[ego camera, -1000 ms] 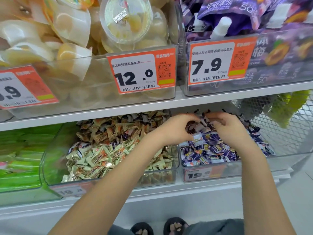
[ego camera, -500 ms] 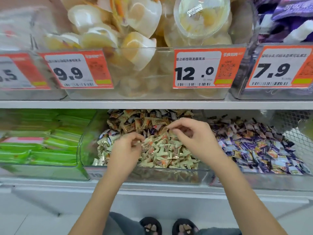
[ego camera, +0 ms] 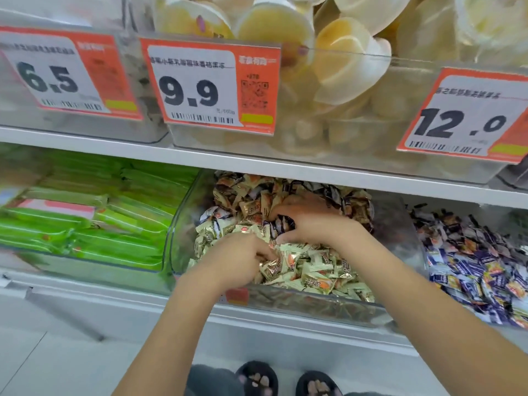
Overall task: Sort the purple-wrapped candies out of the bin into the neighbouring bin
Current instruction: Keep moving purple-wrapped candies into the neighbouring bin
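Observation:
A clear bin [ego camera: 177,224] on the lower shelf holds cream, gold and brown wrapped candies with a few purple-wrapped candies [ego camera: 281,224] mixed in near the middle. My right hand [ego camera: 314,221] arches over those purple ones, thumb and fingers closing round the cluster. My left hand [ego camera: 240,258] lies lower in the same bin. Its fingers curl into the pile beside a gold-brown candy [ego camera: 271,268], and whether it holds anything is hidden. The bin on the right is filled with purple-wrapped candies [ego camera: 471,258].
The white upper shelf edge [ego camera: 285,167] hangs just above the bins, carrying tubs of yellow jelly cups [ego camera: 343,67] and orange price tags [ego camera: 211,84]. A bin of green packets [ego camera: 85,224] stands to the left. My slippered feet [ego camera: 257,378] show below.
Both hands came from the purple bin on the right to the mixed bin. The view swung left and closer. My right hand has dropped onto the purple candies; my left has dug lower into the pile.

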Available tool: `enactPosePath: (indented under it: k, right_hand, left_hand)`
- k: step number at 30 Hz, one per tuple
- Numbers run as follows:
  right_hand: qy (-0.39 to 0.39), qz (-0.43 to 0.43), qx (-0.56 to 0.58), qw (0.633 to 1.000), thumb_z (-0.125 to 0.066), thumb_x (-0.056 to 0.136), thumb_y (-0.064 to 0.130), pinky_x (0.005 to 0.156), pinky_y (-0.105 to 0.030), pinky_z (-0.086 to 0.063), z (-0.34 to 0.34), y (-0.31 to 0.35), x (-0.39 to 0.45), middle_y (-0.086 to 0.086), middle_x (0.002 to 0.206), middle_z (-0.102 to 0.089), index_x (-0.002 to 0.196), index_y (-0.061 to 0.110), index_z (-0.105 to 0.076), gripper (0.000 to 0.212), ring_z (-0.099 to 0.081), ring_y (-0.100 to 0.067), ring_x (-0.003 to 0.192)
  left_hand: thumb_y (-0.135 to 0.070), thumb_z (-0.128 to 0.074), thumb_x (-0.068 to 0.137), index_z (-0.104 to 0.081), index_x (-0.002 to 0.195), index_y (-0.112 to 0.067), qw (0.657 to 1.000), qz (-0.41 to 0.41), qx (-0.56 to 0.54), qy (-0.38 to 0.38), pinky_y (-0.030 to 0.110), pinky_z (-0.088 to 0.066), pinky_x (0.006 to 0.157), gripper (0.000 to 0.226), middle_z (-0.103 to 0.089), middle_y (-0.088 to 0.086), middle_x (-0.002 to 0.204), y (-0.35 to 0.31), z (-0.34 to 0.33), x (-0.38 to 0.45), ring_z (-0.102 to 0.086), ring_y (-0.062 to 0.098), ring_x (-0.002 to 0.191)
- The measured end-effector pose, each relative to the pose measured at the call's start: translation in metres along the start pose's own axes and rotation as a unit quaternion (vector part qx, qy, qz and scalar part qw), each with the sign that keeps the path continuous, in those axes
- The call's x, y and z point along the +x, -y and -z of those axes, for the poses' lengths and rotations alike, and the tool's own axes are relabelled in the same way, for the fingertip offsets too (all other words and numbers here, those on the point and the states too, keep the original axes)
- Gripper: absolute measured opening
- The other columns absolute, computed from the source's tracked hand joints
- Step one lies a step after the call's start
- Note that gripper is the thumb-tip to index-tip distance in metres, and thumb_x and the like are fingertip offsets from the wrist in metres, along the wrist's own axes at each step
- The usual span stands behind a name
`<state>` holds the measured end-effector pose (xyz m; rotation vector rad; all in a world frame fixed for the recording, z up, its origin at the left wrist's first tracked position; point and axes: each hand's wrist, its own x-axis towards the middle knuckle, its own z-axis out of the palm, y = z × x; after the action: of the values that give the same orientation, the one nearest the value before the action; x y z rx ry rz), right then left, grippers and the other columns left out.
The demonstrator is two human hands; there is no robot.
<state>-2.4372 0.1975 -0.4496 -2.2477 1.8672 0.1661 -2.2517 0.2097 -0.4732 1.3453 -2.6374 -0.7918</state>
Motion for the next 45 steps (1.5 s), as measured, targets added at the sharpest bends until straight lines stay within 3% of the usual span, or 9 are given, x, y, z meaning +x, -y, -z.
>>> enactPosePath:
  k: [4,11,16,22,26,29,35,40,45]
  right_hand:
    - [0.014,0.002,-0.026,1.000,-0.053,0.084,0.063,0.096,-0.039,-0.040,-0.007,0.001,0.010,0.000,0.140,-0.046,0.135,0.035,-0.040,0.059,-0.045,-0.026,0.125]
    - [-0.010,-0.015,-0.073,0.997,-0.047,0.087,0.064,0.077,-0.033,-0.042,-0.021,0.013,0.024,-0.006,0.127,-0.055,0.136,0.019,-0.039,0.067,-0.055,-0.026,0.109]
    - [0.028,0.020,-0.027,0.999,-0.049,0.096,0.043,0.072,-0.026,-0.037,-0.017,0.009,0.022,-0.009,0.127,-0.054,0.136,0.012,-0.042,0.052,-0.055,-0.021,0.100]
    - [-0.007,0.012,0.160,0.987,-0.052,0.095,0.037,0.071,-0.025,-0.045,-0.008,-0.003,0.011,0.011,0.115,-0.057,0.109,0.026,-0.059,0.019,-0.056,-0.011,0.092]
    - [-0.111,-0.030,0.377,0.919,-0.053,0.094,0.043,0.069,-0.018,-0.040,0.007,-0.004,-0.001,0.022,0.090,-0.064,0.093,0.039,-0.061,0.009,-0.060,-0.001,0.084]
    - [-0.121,-0.044,0.511,0.850,-0.054,0.093,0.042,0.066,-0.020,-0.044,0.013,0.003,-0.006,0.015,0.082,-0.067,0.097,0.029,-0.065,0.018,-0.063,-0.007,0.080]
    - [-0.097,-0.060,0.818,0.564,-0.059,0.092,0.016,0.060,-0.035,-0.056,0.015,0.031,-0.006,-0.011,0.083,-0.073,0.099,0.006,-0.063,0.013,-0.071,-0.022,0.072]
    - [-0.090,-0.057,0.854,0.509,-0.057,0.093,0.016,0.064,-0.033,-0.056,0.008,0.036,-0.004,-0.013,0.088,-0.070,0.105,0.003,-0.059,0.018,-0.069,-0.023,0.076]
    - [-0.121,-0.110,0.830,0.533,-0.054,0.096,0.018,0.056,-0.029,-0.046,0.005,0.030,-0.008,-0.009,0.081,-0.067,0.099,0.007,-0.059,0.013,-0.060,-0.018,0.068]
  left_hand:
    - [0.009,-0.042,0.087,-0.073,0.105,-0.024,0.992,0.003,-0.122,0.013,0.002,-0.037,0.087,0.049,-0.059,-0.012,0.129,0.016,0.007,-0.008,-0.055,0.001,0.114]
    - [0.011,-0.037,0.088,-0.070,0.112,-0.019,0.987,-0.011,-0.158,0.017,0.002,-0.033,0.045,0.051,-0.054,-0.006,0.135,0.009,0.011,-0.015,-0.049,-0.027,0.059]
    - [0.008,-0.038,0.090,-0.069,0.113,-0.023,0.987,-0.008,-0.157,0.018,0.021,-0.051,0.076,0.050,-0.054,-0.011,0.135,0.011,0.013,-0.017,-0.061,0.008,0.103]
    - [0.008,-0.041,0.090,-0.073,0.104,-0.020,0.984,0.000,-0.175,-0.020,0.013,-0.044,0.091,0.044,-0.065,-0.006,0.119,0.011,0.014,-0.013,-0.060,0.007,0.111]
    - [0.000,-0.047,0.090,-0.069,0.103,-0.020,0.949,0.037,-0.230,-0.213,0.008,-0.050,0.071,0.033,-0.067,-0.009,0.098,0.009,0.019,-0.007,-0.061,-0.002,0.084]
    - [-0.016,-0.060,0.089,-0.059,0.122,-0.019,0.936,0.028,-0.279,-0.212,0.007,-0.047,0.072,0.033,-0.063,-0.007,0.112,0.004,0.018,-0.002,-0.059,-0.004,0.092]
    - [-0.033,-0.077,0.075,-0.054,0.115,-0.024,0.924,0.011,-0.368,-0.106,0.021,-0.055,0.074,0.047,-0.061,-0.015,0.103,-0.021,0.006,0.003,-0.066,0.003,0.086]
    - [-0.009,-0.076,0.077,-0.057,0.089,-0.019,0.845,0.059,-0.522,-0.100,0.022,-0.057,0.059,0.024,-0.072,0.002,0.072,-0.020,0.010,0.004,-0.070,0.013,0.065]
    - [-0.006,-0.080,0.072,-0.067,0.100,-0.004,0.886,0.121,-0.427,-0.134,0.019,-0.054,0.052,0.031,-0.070,0.007,0.081,0.000,0.018,-0.003,-0.067,0.010,0.055]
